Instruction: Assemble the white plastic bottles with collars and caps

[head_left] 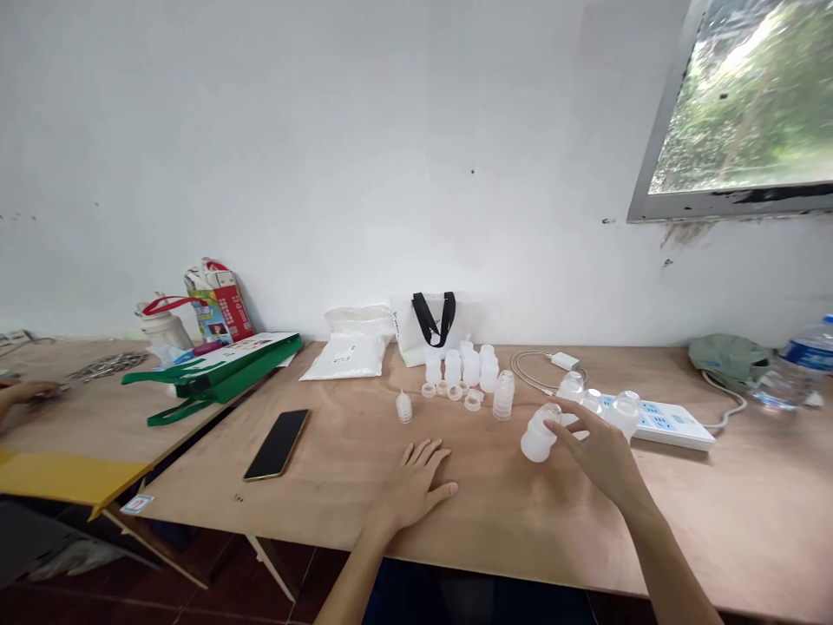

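Note:
My right hand (595, 447) is closed around a small translucent white plastic bottle (539, 434), tilted just above the wooden table (455, 521). My left hand (413, 482) lies flat on the table with its fingers spread and holds nothing. Behind my hands stand several more small white bottles (465, 365), with loose ring-shaped caps (455, 391) and a stack of caps (503, 395) in front of them. A single nozzle tip (404, 406) stands to the left. Clear bottles (599, 404) sit by my right hand.
A black phone (277, 444) lies at the left. A white power strip (664, 421) with a charger cable (540, 365), a water bottle (790, 365), white bags (355, 347) and a green bag (214, 369) line the back. Another person's hand (22, 395) rests at far left.

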`<state>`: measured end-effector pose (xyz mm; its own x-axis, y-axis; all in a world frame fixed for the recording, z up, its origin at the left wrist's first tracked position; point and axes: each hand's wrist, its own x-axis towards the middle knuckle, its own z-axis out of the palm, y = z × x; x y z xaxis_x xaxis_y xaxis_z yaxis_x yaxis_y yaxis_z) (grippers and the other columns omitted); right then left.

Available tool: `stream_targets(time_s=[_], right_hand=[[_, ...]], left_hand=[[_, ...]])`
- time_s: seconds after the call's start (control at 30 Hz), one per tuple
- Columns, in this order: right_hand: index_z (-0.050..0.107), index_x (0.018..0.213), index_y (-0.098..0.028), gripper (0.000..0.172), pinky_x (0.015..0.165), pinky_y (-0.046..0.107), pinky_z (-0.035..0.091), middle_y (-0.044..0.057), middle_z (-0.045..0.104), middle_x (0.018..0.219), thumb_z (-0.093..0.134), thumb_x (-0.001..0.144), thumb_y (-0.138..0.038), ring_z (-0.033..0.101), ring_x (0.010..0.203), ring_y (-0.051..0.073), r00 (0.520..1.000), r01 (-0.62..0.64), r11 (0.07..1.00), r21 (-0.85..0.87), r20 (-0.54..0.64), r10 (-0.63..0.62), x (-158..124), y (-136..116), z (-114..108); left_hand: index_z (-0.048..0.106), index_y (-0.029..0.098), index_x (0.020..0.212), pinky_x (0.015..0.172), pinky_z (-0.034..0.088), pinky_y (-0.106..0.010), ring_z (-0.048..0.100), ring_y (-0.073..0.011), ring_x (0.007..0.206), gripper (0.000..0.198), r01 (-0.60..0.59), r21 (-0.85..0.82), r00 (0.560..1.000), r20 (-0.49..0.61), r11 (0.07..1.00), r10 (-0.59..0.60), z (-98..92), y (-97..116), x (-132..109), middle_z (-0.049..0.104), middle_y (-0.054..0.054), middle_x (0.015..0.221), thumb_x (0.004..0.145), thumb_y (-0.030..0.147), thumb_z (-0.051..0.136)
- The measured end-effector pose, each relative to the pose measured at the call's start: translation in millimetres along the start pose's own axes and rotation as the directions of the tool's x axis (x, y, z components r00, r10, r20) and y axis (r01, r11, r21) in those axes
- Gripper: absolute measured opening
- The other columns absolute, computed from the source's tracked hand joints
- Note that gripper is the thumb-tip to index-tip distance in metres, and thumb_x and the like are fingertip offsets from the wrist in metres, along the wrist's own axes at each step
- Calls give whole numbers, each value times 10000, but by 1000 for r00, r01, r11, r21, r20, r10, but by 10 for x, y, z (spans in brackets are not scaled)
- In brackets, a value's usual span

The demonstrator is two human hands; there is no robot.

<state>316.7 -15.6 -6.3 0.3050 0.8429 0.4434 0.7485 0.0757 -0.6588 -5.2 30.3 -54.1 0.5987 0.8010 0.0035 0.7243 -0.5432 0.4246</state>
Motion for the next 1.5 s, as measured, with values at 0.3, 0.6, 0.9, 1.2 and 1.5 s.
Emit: stream_targets(time_s=[0.3,0.6,0.9,1.2,1.5], right_hand=[[644,1190,-306,352,589,320,453,33,763,906,496,953,-519,730,726,251,989,-13,979,-206,-145,-17,62,238,103],[608,1250,-271,348,602,326,474,82,711,1113,462,975,-427,725,766,234,966,94,973,-210,-216,-140,75,295,229],[603,1280,-246,383,678,367,547,133,636,1323,421,992,-423,707,728,208,928,155,969,-194,-308,-210,104,356,327],[618,1293,-266,395,564,316,491,116,621,1263,442,980,-431,662,726,194,909,95,959,-267,-369,-193,24,108,294],[668,1214,-283,308,974,463,548,74,703,1267,461,986,-277,667,1143,282,861,434,900,-47,315,-399,-395,-115,1018]], left_hand=[[511,250,1428,1265,219,-531,355,-254,1493,483,-47,50,991,-125,998,53,89,26,49,440,-58,1591,1035,522,447],[520,257,1421,1254,241,-532,367,-265,1485,478,-61,52,986,-154,997,68,132,-17,61,450,-63,1583,1030,525,457],[529,246,1414,1249,249,-544,383,-270,1470,468,-48,50,988,-146,998,55,86,33,56,467,-68,1569,1027,504,475],[534,263,1408,1253,247,-527,390,-269,1469,453,-63,67,982,-172,996,74,130,-12,67,473,-63,1565,1027,501,472],[541,269,1403,1239,275,-499,409,-260,1452,444,-62,64,979,-188,996,73,122,22,50,491,-43,1550,1026,497,480]])
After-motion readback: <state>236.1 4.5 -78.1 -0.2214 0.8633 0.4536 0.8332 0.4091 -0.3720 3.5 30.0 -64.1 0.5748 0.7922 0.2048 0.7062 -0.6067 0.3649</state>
